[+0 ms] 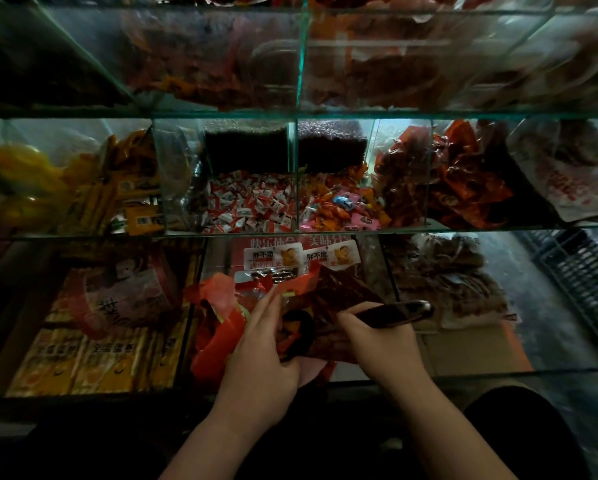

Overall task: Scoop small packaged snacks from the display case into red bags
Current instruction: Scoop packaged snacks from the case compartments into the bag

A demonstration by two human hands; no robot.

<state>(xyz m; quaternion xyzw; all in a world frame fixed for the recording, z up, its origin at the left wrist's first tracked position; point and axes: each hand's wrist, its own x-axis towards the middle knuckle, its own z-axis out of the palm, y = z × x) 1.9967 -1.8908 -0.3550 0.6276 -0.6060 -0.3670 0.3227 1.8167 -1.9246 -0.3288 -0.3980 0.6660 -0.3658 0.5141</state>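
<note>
Both hands are working at 6 o'clock in the bottom middle bin (346, 372): the left hand (263, 344) is gripping the rim of the red bag (218, 306), and the right hand (377, 344) is curling tight round the scoop (394, 315) handle. Snacks (339, 289) are lying at the bag mouth, at 12 o'clock of the hands; judged light, crinkly and slippery, they are suiting the scoop, while the limp bag is needing a rim hold. Glass dividers (389, 268) are hemming the bin at 9 and 3 o'clock, and candy (249, 206) is sitting beyond at 12 o'clock.
</note>
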